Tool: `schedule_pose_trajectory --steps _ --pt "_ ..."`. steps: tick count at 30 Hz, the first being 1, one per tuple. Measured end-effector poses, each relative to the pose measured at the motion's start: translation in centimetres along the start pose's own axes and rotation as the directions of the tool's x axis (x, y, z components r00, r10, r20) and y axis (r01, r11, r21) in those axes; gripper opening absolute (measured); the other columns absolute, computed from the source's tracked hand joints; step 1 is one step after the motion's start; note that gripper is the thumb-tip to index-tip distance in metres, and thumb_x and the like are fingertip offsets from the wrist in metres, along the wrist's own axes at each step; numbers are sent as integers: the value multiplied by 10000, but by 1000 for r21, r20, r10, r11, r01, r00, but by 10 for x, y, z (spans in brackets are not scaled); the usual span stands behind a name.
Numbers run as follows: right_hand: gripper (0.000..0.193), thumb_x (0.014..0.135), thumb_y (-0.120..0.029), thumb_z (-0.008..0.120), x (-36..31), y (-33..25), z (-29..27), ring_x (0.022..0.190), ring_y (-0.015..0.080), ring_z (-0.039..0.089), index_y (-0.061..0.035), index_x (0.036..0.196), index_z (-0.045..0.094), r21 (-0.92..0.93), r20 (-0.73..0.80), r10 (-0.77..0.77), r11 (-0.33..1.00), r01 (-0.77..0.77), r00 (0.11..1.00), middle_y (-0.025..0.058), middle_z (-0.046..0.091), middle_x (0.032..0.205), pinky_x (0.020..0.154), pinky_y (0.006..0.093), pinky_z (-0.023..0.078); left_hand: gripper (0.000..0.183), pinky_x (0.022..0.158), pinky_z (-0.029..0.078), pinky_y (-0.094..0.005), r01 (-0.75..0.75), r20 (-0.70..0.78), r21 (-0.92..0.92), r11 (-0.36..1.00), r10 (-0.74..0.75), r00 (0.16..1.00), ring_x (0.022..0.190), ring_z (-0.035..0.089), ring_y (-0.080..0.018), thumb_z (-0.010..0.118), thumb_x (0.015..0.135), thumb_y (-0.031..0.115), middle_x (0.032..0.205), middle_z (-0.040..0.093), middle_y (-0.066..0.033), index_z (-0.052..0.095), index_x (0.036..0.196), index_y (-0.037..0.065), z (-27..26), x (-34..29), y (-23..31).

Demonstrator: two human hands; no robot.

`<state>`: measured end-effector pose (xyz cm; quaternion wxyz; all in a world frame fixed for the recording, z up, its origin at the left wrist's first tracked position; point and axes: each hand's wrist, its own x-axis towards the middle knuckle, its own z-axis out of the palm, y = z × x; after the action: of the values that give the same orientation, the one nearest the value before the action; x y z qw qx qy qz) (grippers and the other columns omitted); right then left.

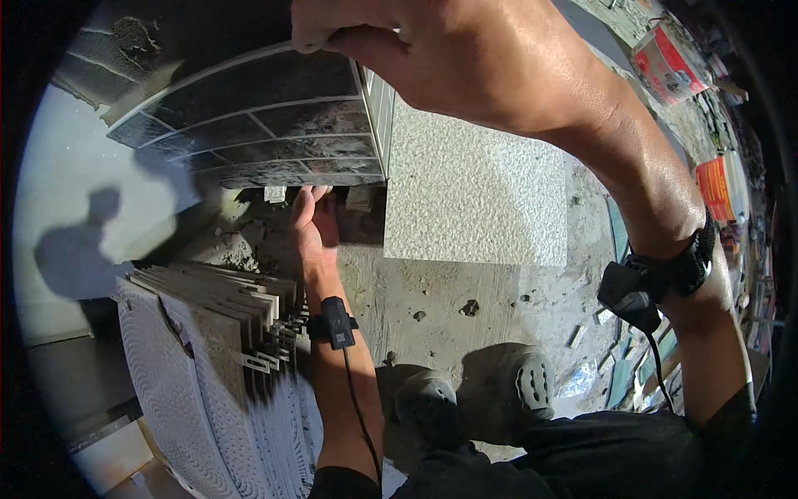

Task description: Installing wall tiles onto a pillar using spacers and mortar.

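Observation:
A dark tiled face with pale joints (320,121) fills the upper left. My left hand (317,224) reaches palm up to its lower edge, fingers extended and touching or nearly touching that edge. Small pale blocks sit under the edge on both sides of the hand, one block (275,194) to the left and another block (359,198) to the right. Over the upper edge, my right hand (416,46) is closed, its fingers curled near the corner. What those fingers hold, if anything, is hidden.
A pale, rough-textured slab (474,187) lies right of the tiled face. Several tiles with ridged backs (179,374) lean together at lower left. Red-and-white bucket (667,65), orange bucket (721,190) and scattered tile pieces (619,378) line the right. My shoes (530,378) stand on dusty concrete.

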<state>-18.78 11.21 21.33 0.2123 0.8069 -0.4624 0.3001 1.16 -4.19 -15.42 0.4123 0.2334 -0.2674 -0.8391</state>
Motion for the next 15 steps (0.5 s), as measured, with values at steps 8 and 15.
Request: schedule_pose_trajectory --steps 8,15 --pt "98 653 21 593 3 -6 -16 687 353 655 12 736 542 53 25 -2 999 0 1000 172 592 731 568 436 523 234 1029 473 -428 7 46 -31 999 -6 999 1064 665 -267 693 945 176 1083 749 -129 706 1127 30 18 -7 2" --pt "74 691 7 581 11 -20 -33 662 358 636 13 753 541 72 110 -31 997 23 993 168 576 708 574 437 518 213 1034 467 -431 55 -68 -15 998 -56 996 1090 649 -271 660 973 200 1136 731 -130 703 1102 37 7 -5 6"
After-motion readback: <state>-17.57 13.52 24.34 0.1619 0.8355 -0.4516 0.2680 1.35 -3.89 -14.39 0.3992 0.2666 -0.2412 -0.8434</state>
